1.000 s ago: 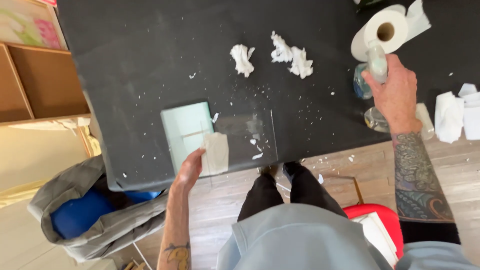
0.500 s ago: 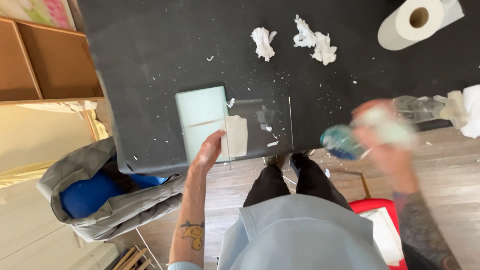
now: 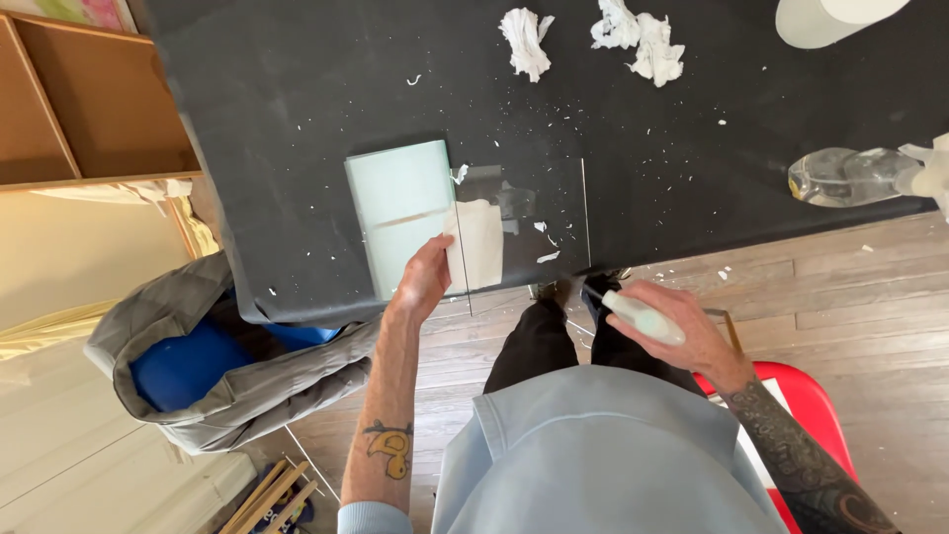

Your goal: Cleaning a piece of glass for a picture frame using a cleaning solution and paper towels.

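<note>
Here, spray bottle (image 3: 643,318) in right hand (image 3: 682,331).

Few packages, no signs or screens. Clear plastic bottle (image 3: 852,175) lying on side at 3 o'clock on black table (image 3: 297,89), near right edge. Pale spray bottle (image 3: 643,316) at 5 o'clock, gripped in right hand (image 3: 682,331) below table edge. No label detail readable on either.

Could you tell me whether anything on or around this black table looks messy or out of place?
Yes: small white scraps litter the black table, crumpled tissues lie near its far edge, and a clear bottle lies on its side at the right.
</note>
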